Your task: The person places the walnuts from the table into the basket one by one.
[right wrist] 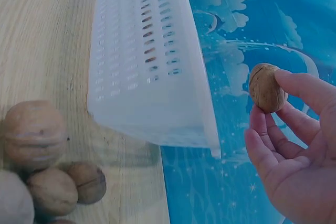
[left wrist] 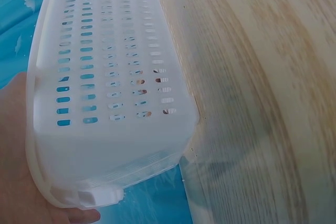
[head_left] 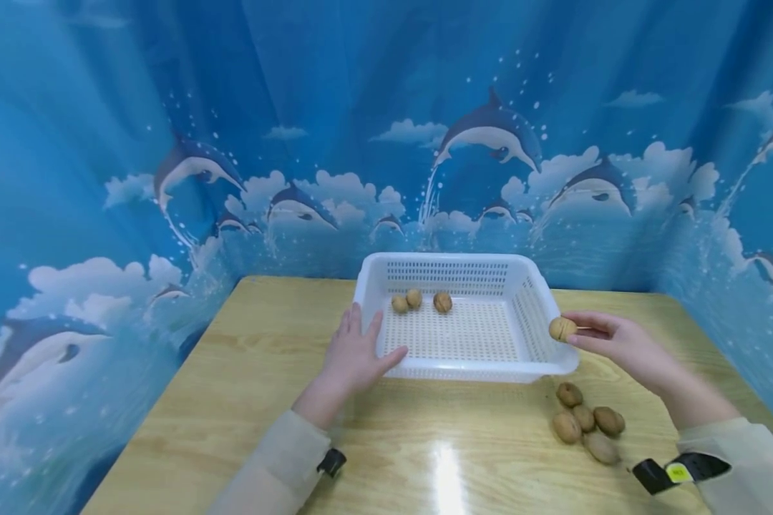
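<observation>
In the head view a white plastic basket [head_left: 473,370] stands on the table, with three walnuts lying at its back left, among them a walnut [head_left: 442,302]. My left hand [head_left: 359,355] rests on the basket's left front corner, fingers spread along the rim. The left wrist view has that hand [left wrist: 13,156] at the rim, partly hidden behind the basket [left wrist: 105,150]. Thumb and fingertips of my right hand [head_left: 608,342] pinch a walnut [head_left: 562,329] over the basket's right rim. The right wrist view shows this walnut [right wrist: 266,88] held above rim level.
Several loose walnuts [head_left: 567,427] lie on the wooden table [head_left: 232,408], in front of the basket's right corner and below my right forearm. A blue curtain [head_left: 361,107] printed with dolphins hangs behind the table and along both sides.
</observation>
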Tool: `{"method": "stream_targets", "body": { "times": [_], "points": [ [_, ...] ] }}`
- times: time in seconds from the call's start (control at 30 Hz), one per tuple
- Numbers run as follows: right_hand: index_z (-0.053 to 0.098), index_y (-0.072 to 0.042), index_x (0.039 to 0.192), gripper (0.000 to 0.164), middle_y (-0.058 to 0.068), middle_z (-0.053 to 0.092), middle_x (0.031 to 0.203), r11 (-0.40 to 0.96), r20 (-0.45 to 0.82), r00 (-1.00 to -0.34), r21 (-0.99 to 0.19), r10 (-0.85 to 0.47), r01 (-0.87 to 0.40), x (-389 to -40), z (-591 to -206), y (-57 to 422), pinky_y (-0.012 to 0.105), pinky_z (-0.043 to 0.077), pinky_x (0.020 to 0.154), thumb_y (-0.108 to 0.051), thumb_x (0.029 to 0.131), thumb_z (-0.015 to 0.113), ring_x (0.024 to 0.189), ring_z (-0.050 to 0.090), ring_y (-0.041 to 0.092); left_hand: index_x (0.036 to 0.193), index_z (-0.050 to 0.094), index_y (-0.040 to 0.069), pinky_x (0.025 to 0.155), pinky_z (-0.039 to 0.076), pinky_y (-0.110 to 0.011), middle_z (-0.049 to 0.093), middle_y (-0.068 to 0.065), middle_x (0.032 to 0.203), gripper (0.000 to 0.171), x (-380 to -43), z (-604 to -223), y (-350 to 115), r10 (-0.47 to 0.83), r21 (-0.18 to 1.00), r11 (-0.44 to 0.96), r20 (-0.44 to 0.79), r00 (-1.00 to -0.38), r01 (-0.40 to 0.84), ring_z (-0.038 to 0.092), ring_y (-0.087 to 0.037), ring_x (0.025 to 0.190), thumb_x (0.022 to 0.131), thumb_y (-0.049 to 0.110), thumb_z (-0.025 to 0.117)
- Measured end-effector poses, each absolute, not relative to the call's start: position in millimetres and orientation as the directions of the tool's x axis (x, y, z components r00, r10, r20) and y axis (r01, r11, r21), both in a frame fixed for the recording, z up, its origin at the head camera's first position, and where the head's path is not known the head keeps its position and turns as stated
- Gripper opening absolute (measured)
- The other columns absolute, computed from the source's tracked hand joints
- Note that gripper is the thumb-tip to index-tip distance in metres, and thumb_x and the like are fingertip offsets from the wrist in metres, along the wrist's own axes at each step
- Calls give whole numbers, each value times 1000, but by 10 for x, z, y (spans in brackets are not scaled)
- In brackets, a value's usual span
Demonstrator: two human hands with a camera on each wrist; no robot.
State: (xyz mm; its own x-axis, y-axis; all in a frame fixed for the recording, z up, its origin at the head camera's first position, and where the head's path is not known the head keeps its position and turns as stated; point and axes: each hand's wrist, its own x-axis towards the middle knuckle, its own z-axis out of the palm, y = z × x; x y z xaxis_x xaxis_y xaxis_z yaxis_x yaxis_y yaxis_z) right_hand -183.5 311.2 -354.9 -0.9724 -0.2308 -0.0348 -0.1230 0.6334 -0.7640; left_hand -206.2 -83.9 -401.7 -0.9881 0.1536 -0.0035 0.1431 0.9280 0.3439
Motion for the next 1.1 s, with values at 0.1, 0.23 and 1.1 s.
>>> {"method": "stream_targets", "body": {
  "times": [0.1,0.23,1.1],
  "points": [
    [41,0,138,59,24,47,133,627,-54,-968,-771,-244,-115,-1891,-3520,3009,52,45,90,-36,94,55,114,53,28,149,23,18,109,16,-54,-5,-17,154,87,-2046,-4038,-843,149,349,927,-6,-989,137,-1,-37,140,83,70,44],
    [38,1,140,62,27,43,135,614,-75,-963,-782,-261,-105,-1996,-3475,2890,54,43,91,-37,94,55,119,46,42,149,22,18,109,16,-54,-4,-18,154,87,-2046,-4036,-849,152,337,931,-5,-988,141,-1,-37,140,83,71,42],
    [40,-5,140,66,21,45,136,633,-142,-938,-768,-315,-96,-2693,-3372,2532,57,36,97,-45,90,57,122,43,37,149,22,20,109,17,-53,-4,-18,154,89,-2063,-4053,-850,158,324,934,8,-987,152,-1,-37,140,81,75,38]
  ]
}}
